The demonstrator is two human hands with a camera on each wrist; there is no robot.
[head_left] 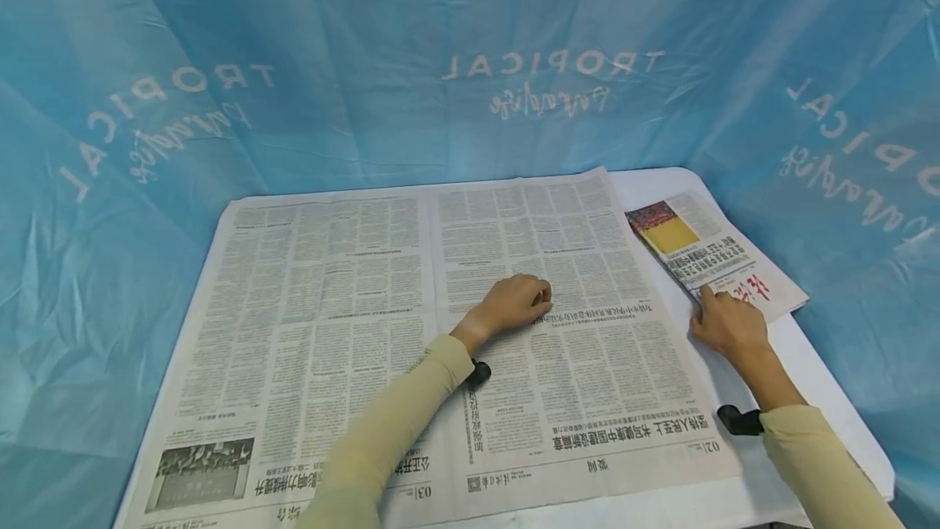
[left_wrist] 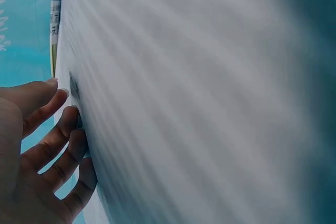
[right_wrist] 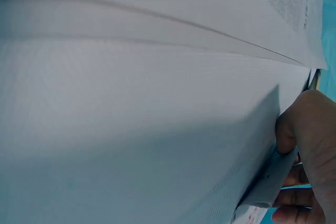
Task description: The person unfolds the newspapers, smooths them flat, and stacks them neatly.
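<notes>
A large newspaper (head_left: 367,292) lies spread flat across the white table, its centre fold running front to back. Over its right-hand page, my left hand (head_left: 514,303) rests with fingers loosely bent, holding nothing. The left wrist view shows those fingertips right at the paper surface, the thumb (left_wrist: 34,95) apart from them. To the right lies a folded newspaper (head_left: 683,239) with a red-and-yellow picture and red lettering. My right hand (head_left: 734,326) pinches its near edge; in the right wrist view the thumb is on one side of the folded paper (right_wrist: 268,184), fingers on the other.
The white table (head_left: 837,415) shows along the right side and front edge. Blue curtains (head_left: 411,64) with white lettering enclose the back and both sides. Dark wrist cameras (head_left: 479,374) sit at both cuffs.
</notes>
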